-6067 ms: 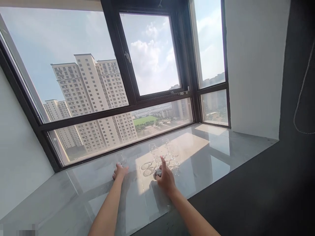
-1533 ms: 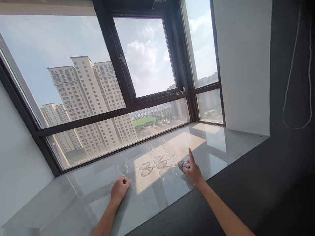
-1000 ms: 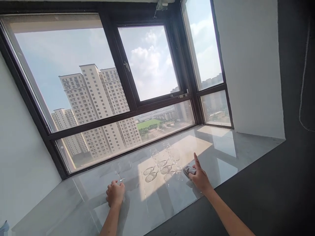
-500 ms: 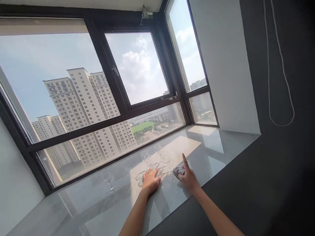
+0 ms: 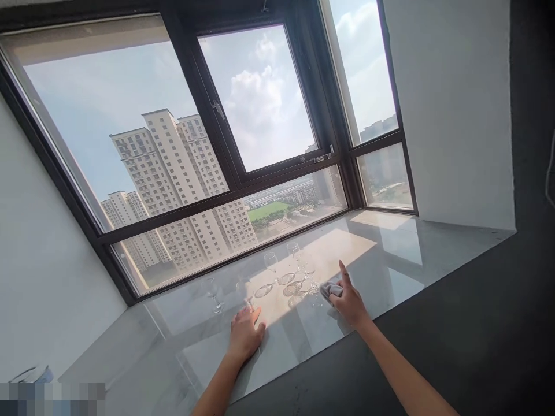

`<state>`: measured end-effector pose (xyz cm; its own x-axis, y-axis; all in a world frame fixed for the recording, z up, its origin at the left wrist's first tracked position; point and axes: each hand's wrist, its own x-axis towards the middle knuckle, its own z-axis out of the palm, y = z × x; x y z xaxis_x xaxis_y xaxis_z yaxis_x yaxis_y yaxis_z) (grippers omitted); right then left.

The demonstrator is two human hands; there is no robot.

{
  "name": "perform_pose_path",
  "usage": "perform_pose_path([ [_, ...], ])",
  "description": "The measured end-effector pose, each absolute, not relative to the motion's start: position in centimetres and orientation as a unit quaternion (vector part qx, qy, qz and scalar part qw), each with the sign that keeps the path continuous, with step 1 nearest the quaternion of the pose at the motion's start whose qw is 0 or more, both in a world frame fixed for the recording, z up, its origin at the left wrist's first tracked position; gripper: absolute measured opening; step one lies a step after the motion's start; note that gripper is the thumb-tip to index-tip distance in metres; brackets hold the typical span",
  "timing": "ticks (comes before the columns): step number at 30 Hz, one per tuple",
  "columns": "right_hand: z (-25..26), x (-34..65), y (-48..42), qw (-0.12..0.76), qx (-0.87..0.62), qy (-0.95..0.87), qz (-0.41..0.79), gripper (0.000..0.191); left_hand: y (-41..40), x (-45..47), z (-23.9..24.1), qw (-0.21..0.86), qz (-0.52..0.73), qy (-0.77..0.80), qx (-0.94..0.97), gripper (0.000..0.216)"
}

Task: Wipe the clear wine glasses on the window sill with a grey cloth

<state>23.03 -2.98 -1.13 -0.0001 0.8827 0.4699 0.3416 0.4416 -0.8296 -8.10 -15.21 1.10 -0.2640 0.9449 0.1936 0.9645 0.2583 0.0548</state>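
My left hand is low over the marble sill, its fingers bent at the foot of a clear wine glass. That foot is hidden behind the fingers, and the glass stands upright. My right hand grips a bunched grey cloth, its index finger stretched out toward the window. Just left of the cloth, a clear stemmed glass stands in the sunlight. Behind it are two more wine glasses, one nearer the middle and one farther right. Another glass stands alone at the left.
Dark-framed windows rise behind the sill, with tall buildings outside. A white wall closes the right end. The sill's front edge drops to a dark surface. At the lower left, an object is partly covered by a blurred patch.
My left hand has moved left and nearer to me, away from the middle glasses to the glass at its fingers. My right hand keeps the cloth. The view has turned left and down.
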Motion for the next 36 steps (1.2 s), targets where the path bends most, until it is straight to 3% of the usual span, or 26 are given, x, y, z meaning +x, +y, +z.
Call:
perform_pose_path([
  [9,-1.2,23.2,-3.0,0.524,-0.465,-0.664,0.263,0.091,-18.1,-17.4,1.3,0.043,-0.061,-0.894,-0.442,0.063],
  [17,-1.0,23.3,-3.1,0.519,-0.458,-0.665,0.278,0.091,-17.3,-18.8,2.4,0.013,-0.061,-0.908,-0.414,0.065],
  [24,-0.9,23.2,-3.1,0.525,-0.461,-0.665,0.263,0.090,-17.8,-19.0,1.3,0.047,-0.040,-0.905,-0.422,0.065],
  [31,-1.1,23.1,-2.9,0.528,-0.457,-0.669,0.254,0.089,-19.1,-12.3,-0.1,0.056,-0.019,-0.912,-0.405,0.077],
  [36,-1.1,23.1,-2.8,0.523,-0.469,-0.669,0.242,0.091,-16.6,-1.8,0.2,-0.011,-0.089,-0.750,-0.655,0.059],
])
